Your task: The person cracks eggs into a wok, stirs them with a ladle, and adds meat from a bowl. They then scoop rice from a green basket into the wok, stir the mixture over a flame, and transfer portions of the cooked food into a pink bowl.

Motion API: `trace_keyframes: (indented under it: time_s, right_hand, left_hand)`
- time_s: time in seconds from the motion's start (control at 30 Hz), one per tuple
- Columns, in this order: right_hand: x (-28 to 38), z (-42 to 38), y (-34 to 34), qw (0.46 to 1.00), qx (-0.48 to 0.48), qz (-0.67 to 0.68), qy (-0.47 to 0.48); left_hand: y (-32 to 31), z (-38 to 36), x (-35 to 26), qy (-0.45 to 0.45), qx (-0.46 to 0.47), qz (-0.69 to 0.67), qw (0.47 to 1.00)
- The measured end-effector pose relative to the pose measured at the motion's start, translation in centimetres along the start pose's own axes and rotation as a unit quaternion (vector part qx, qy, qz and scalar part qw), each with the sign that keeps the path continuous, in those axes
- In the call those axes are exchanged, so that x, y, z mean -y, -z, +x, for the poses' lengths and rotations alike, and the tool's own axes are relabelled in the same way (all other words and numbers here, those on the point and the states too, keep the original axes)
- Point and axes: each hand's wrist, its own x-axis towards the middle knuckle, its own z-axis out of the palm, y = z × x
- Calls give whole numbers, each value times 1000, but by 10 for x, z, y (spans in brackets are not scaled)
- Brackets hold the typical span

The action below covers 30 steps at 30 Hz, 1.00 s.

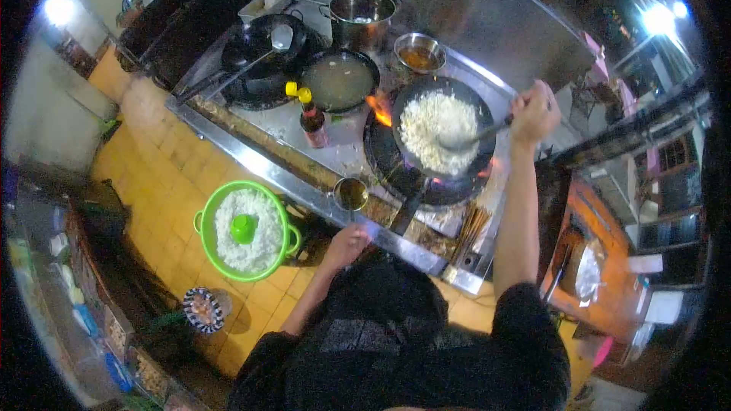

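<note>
My right hand point(534, 114) is closed round the handle of a ladle point(463, 142), whose bowl rests in white rice point(434, 123) inside a black wok point(487, 110). Flames show around the wok on the burner, and its handle point(411, 205) points down toward the counter edge. At the counter's metal front edge is my left hand point(350, 246), fingers curled, just below a small metal cup point(351, 194) of dark liquid. Whether that hand holds anything is too small to make out.
A green basket point(209, 240) of white rice stands at left. Behind are a sauce bottle point(313, 128), a pan of cloudy liquid point(340, 80), another wok point(263, 38), a steel pot point(360, 27) and a metal bowl point(419, 53). Thin sticks point(472, 230) lie right of the wok handle.
</note>
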Motion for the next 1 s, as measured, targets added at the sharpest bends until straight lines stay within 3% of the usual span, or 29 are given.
trace_keyframes:
  time_s: [0.1,0.2,0.23,0.33,0.37,0.47,0.5,0.6,0.63,0.67,0.7,0.73,0.8,0.9,1.0]
  right_hand:
    - [10,-16,11,999,-17,44,11]
    - [-18,-10,15,996,42,78,-17]
    - [-9,-7,12,999,-17,-17,33]
    - [11,-38,14,999,-49,4,20]
    - [-10,-47,16,993,-3,-14,114]
    - [-32,-30,10,995,63,15,82]
    - [-25,-19,8,995,39,4,94]
    - [18,-12,-8,991,-24,123,54]
    - [-3,-14,-9,994,-47,53,83]
    - [-22,-12,-6,994,-46,55,79]
    - [-37,-7,-1,992,-8,1,126]
    - [-35,-3,-11,982,36,-49,177]
    - [-24,2,-17,991,26,17,129]
    - [-28,1,-23,989,-22,94,109]
    - [-33,1,-38,996,-16,88,27]
  left_hand:
    - [-1,0,6,22,4,-13,1000]
    - [-5,-5,9,19,28,3,999]
    - [-6,-6,2,19,14,28,999]
    - [-3,0,-12,32,14,21,999]
    - [-5,5,-2,7,2,-1,1000]
    - [-7,-4,-5,11,1,-10,1000]
    - [-4,-5,-13,33,10,4,999]
    - [0,-12,2,-61,-8,-30,998]
    - [-2,-16,1,-57,-12,-32,998]
    - [-2,-19,-3,3,-13,-52,999]
    - [2,-21,-5,60,-16,-70,996]
    - [4,-22,-4,57,-25,-70,996]
    - [4,-29,0,-13,-26,-55,998]
    - [9,-35,5,40,-38,-74,996]
    - [10,-40,-1,24,-65,-46,997]
